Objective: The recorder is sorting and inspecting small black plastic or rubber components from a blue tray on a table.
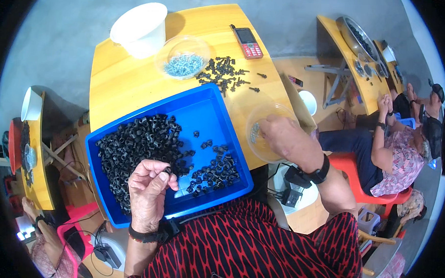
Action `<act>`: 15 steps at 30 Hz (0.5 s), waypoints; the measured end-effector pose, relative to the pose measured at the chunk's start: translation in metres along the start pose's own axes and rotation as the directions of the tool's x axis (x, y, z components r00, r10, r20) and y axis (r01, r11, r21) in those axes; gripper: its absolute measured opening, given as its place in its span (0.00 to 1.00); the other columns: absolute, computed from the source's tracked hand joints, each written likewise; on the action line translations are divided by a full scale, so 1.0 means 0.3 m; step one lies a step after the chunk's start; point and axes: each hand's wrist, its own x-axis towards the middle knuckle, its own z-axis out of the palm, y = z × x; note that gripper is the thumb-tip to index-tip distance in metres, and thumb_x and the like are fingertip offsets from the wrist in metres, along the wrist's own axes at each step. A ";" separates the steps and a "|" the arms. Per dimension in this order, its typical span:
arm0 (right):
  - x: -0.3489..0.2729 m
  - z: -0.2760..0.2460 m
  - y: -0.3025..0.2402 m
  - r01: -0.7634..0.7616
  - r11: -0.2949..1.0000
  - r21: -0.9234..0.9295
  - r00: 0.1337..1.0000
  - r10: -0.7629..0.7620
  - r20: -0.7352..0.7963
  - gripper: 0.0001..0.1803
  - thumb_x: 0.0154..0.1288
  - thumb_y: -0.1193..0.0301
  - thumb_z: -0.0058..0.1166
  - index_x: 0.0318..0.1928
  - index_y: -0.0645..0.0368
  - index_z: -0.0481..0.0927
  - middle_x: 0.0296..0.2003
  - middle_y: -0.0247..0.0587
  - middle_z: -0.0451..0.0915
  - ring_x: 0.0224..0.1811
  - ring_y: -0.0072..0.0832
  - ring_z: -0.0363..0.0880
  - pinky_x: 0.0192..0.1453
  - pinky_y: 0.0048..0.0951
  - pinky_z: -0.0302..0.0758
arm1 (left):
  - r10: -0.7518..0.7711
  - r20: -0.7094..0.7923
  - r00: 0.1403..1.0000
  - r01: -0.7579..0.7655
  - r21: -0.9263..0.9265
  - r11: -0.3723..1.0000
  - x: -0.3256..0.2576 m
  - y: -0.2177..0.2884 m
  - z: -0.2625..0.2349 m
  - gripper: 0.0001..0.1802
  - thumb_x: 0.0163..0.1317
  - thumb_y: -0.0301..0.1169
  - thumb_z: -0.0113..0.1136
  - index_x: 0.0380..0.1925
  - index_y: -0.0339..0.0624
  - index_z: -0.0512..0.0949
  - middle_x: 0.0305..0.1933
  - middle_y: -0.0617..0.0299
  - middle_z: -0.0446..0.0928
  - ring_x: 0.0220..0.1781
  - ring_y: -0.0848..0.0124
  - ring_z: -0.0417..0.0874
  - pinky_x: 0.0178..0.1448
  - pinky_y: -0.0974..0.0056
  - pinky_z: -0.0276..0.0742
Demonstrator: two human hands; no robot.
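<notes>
— What are the left fingers doing?

— The wearer's left hand [151,188] is pinching a small black part [168,170] between thumb and fingertips, the grip narrowing tightly around it, directly over a blue tray [204,111].

— And the right?

— The right hand [286,136] is reaching down into a clear bowl [265,152], near small silvery pieces [254,132] on the bowl's left side. Its own knuckles are hiding the fingertips, so I cannot tell whether they are spreading, closing or gripping anything.

— What is filling the tray?

— A large heap of black parts [136,141] is covering the left side, while a smaller cluster [216,174] is lying toward the near right corner. Bare blue plastic is showing at the far right.

— And beyond it?

— On the yellow table [207,25], loose black stemmed pieces [222,68] are lying past the tray's far edge. Beside them, a second clear bowl [187,42] is holding bluish-silver pieces [183,65]. A white tub [145,31] is standing at the far left; a red-and-black phone [248,42] is lying at the far right.

— Anyone else?

— A co-worker [403,155] in a patterned top is sitting on a red chair [346,170] to the right.
</notes>
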 end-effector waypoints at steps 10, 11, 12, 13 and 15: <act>-0.019 -0.069 0.028 -0.003 0.982 0.191 1.000 0.007 -0.021 0.07 0.59 0.74 0.57 0.37 0.63 0.83 0.35 0.52 0.83 0.42 0.50 0.82 0.47 0.44 0.77 | -0.015 -0.017 1.000 0.015 -0.016 1.000 -0.001 -0.005 -0.013 0.10 0.64 0.27 0.66 0.42 0.35 0.77 0.32 0.59 0.79 0.32 0.68 0.83 0.36 0.63 0.82; -0.018 -0.081 0.027 -0.022 0.979 0.203 0.999 0.031 -0.041 0.08 0.59 0.75 0.56 0.38 0.63 0.84 0.34 0.54 0.82 0.41 0.52 0.82 0.47 0.45 0.78 | -0.021 -0.014 1.000 0.020 -0.018 1.000 -0.001 -0.006 -0.014 0.10 0.64 0.27 0.66 0.42 0.36 0.77 0.32 0.59 0.79 0.32 0.68 0.83 0.36 0.63 0.82; -0.018 -0.084 0.027 -0.040 0.975 0.218 0.997 0.055 -0.060 0.09 0.59 0.76 0.56 0.39 0.64 0.84 0.33 0.56 0.82 0.41 0.53 0.82 0.48 0.46 0.79 | -0.022 -0.014 1.000 0.022 -0.018 1.000 0.000 -0.007 -0.013 0.10 0.64 0.27 0.66 0.42 0.36 0.77 0.32 0.59 0.79 0.32 0.68 0.83 0.36 0.63 0.82; -0.017 -0.080 0.029 -0.041 0.975 0.219 0.997 0.055 -0.058 0.09 0.59 0.76 0.56 0.39 0.64 0.84 0.33 0.56 0.82 0.41 0.53 0.82 0.48 0.46 0.79 | -0.016 -0.017 1.000 0.016 -0.022 1.000 0.001 -0.006 -0.012 0.10 0.64 0.28 0.66 0.42 0.36 0.77 0.32 0.59 0.79 0.32 0.68 0.82 0.36 0.63 0.82; -0.017 -0.066 0.037 -0.024 0.979 0.203 0.994 0.045 -0.099 0.08 0.59 0.74 0.58 0.38 0.64 0.84 0.35 0.52 0.83 0.41 0.51 0.82 0.49 0.44 0.78 | -0.012 -0.019 1.000 0.012 -0.026 1.000 0.001 -0.006 -0.010 0.10 0.64 0.28 0.66 0.42 0.36 0.77 0.32 0.59 0.79 0.32 0.68 0.82 0.36 0.63 0.82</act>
